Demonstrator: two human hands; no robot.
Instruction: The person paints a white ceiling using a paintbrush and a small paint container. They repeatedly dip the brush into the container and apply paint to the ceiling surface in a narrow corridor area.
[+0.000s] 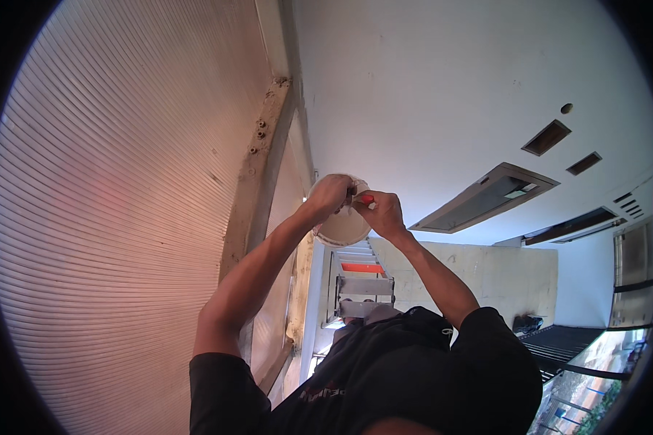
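A round whitish bucket [343, 230] is in front of me, high above the floor, with both my hands over its mouth. My left hand [329, 196] is closed at the bucket's far left side, its fingers curled down and partly hidden. Close beside it, my right hand [384, 215] pinches a small red-handled tool [368, 199]. The working end of that tool is hidden between the hands, so its kind cannot be told. The fingertips of the two hands almost meet.
A stepladder [365, 285] with a red-orange step stands below me. Ribbed translucent panels [109, 196] on a beige frame beam [254, 167] rise at my left. On the right, a white wall [442, 94] has a framed window [486, 197] and small openings. A dark railing [559, 344] lies lower right.
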